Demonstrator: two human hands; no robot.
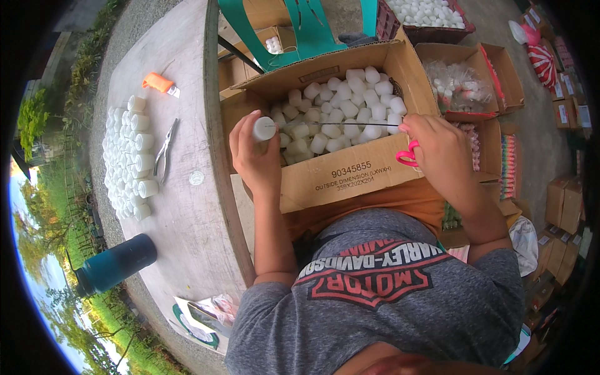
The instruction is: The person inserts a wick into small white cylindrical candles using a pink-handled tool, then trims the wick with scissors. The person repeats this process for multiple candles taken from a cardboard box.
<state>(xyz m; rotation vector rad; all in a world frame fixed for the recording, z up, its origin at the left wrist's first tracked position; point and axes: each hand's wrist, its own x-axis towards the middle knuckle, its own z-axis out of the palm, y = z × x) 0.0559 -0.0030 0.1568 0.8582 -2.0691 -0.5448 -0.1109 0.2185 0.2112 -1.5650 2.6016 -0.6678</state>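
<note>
My left hand (pixel 255 153) is closed round a small white cylinder (pixel 264 129), its round end turned up, above the left side of an open cardboard box (pixel 300 190). A thin dark strand (pixel 350 124) runs taut across the box from near this cylinder to my right hand (pixel 437 144). My right hand is closed too, with the pink loop handles of scissors (pixel 407 154) showing below its fingers; the blades are hidden or too thin to make out. Many similar white cylinders (pixel 347 103) fill the box, which rests by my lap.
A worn table (pixel 206 156) on the left bears grouped white cylinders (pixel 128 159), pliers (pixel 165 150), an orange object (pixel 157 82) and a teal bottle (pixel 119 262). Behind the box stands a teal chair (pixel 259 37). A dark crate (pixel 390 24) and several cartons (pixel 465 56) lie right.
</note>
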